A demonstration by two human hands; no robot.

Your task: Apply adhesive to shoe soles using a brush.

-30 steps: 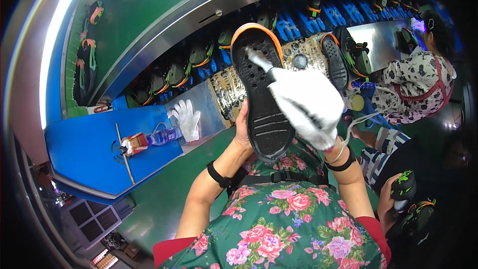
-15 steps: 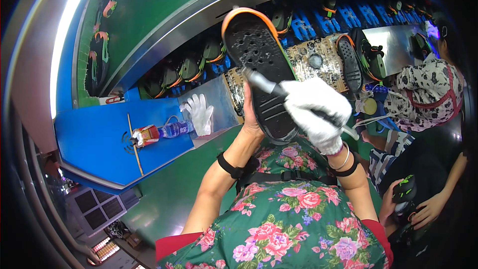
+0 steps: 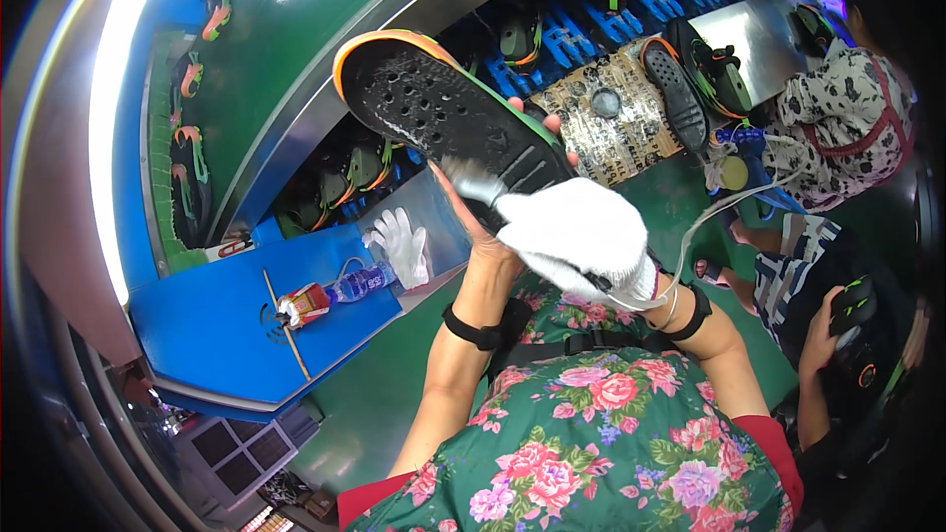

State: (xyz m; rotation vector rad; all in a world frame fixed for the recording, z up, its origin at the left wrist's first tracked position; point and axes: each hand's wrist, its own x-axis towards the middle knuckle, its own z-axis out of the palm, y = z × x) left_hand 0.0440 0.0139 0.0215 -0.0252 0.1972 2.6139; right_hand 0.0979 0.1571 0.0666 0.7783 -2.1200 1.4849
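A plastic bottle (image 3: pixel 360 282) lay on the blue table (image 3: pixel 212 320), w/ a spare glove (image 3: pixel 401 248) next to it. The black sole (image 3: pixel 443 99) was up in the air, holes facing the eyes. L hand (image 3: pixel 487 240) held it tight by both long edges. R hand (image 3: pixel 579 234), gloved white, gripped the brush (image 3: pixel 480 186) nr L thumb; couldn't tell if bristles touched. Prob best: sole steady, light strokes, thumb clear. Another sole (image 3: pixel 675 99) was further right.

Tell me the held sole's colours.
The sole is mostly black, edged in orange and green; the head view shows it best.
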